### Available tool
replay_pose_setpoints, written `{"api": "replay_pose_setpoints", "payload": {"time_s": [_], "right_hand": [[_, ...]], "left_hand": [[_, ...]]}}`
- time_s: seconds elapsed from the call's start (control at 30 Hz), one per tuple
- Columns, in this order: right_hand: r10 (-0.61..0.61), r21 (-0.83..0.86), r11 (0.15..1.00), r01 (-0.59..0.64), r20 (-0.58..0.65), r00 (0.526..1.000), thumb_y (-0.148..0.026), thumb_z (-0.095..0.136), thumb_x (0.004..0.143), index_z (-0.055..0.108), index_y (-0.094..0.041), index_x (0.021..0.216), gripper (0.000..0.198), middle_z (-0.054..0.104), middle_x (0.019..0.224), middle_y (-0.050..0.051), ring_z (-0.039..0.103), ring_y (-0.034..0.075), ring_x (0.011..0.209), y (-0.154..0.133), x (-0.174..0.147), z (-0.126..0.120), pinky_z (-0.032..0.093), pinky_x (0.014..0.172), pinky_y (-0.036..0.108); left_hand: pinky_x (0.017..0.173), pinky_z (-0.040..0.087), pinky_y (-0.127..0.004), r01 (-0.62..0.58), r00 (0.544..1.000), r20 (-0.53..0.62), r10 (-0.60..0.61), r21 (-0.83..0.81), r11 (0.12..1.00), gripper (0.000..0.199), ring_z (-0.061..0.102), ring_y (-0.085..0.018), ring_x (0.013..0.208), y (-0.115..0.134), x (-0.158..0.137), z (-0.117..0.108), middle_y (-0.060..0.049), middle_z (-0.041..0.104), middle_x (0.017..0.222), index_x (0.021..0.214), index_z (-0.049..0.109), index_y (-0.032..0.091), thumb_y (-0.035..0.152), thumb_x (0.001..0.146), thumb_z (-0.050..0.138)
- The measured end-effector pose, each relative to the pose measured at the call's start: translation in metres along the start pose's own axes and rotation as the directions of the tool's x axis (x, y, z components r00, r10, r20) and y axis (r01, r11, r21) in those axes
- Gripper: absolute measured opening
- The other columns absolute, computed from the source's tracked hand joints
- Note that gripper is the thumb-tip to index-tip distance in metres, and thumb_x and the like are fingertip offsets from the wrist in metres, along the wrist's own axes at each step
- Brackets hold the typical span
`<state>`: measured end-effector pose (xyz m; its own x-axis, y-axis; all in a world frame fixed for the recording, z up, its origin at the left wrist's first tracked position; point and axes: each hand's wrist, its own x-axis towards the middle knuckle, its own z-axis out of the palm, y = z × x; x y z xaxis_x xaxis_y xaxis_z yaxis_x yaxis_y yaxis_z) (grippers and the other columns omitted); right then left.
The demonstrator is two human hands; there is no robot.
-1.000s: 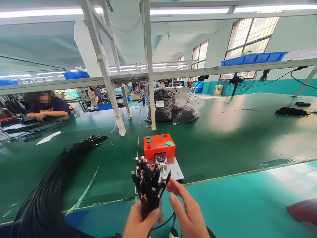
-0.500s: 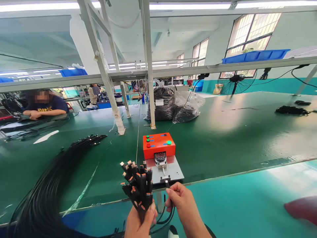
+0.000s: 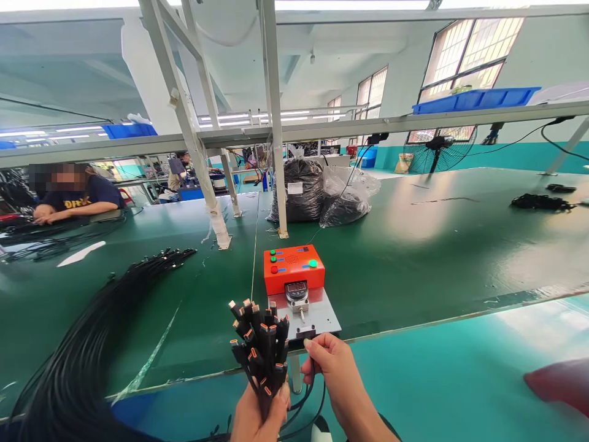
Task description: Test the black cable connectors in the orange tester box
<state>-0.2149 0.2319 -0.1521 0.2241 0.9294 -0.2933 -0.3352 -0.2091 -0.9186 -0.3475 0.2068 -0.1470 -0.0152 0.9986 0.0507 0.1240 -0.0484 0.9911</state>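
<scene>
My left hand [image 3: 258, 416] grips a bunch of black cables [image 3: 260, 347] upright, their plug ends with orange inserts fanned out above my fist. My right hand [image 3: 330, 363] pinches a single cable plug [image 3: 307, 338] at the near edge of a grey metal plate [image 3: 322, 316]. On that plate stands an orange box [image 3: 293, 267] with coloured buttons and a round digital gauge [image 3: 297, 291] in front of it. The plug's tip is hidden by my fingers and the plate's small black socket.
A long heap of black cables [image 3: 92, 344] lies on the green table [image 3: 437, 245] to the left. Two bags of cables [image 3: 322, 196] stand behind a white post [image 3: 275, 123]. A seated person [image 3: 69, 193] works at far left. More cables [image 3: 540, 202] lie far right.
My right hand drew one cable out of the bunch and brought its plug to the plate's near edge. The left hand lowered the bunch a little to the left.
</scene>
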Motion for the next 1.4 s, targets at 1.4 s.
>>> {"api": "replay_pose_setpoints", "payload": {"time_s": [1.4], "right_hand": [[0.011,0.301,0.952,-0.053,0.139,0.990,-0.042,0.077,0.058,0.065,-0.013,0.075,0.036,0.061,0.054,0.000,0.056,0.015,0.055,0.018,-0.015,-0.008,0.044,0.062,0.028]], "left_hand": [[0.047,0.042,-0.023,0.139,0.985,-0.055,-0.163,-0.298,0.944,0.045,0.050,-0.012,0.044,0.007,0.015,0.008,0.003,0.060,0.047,0.080,0.074,0.014,0.047,0.051,0.080]]}}
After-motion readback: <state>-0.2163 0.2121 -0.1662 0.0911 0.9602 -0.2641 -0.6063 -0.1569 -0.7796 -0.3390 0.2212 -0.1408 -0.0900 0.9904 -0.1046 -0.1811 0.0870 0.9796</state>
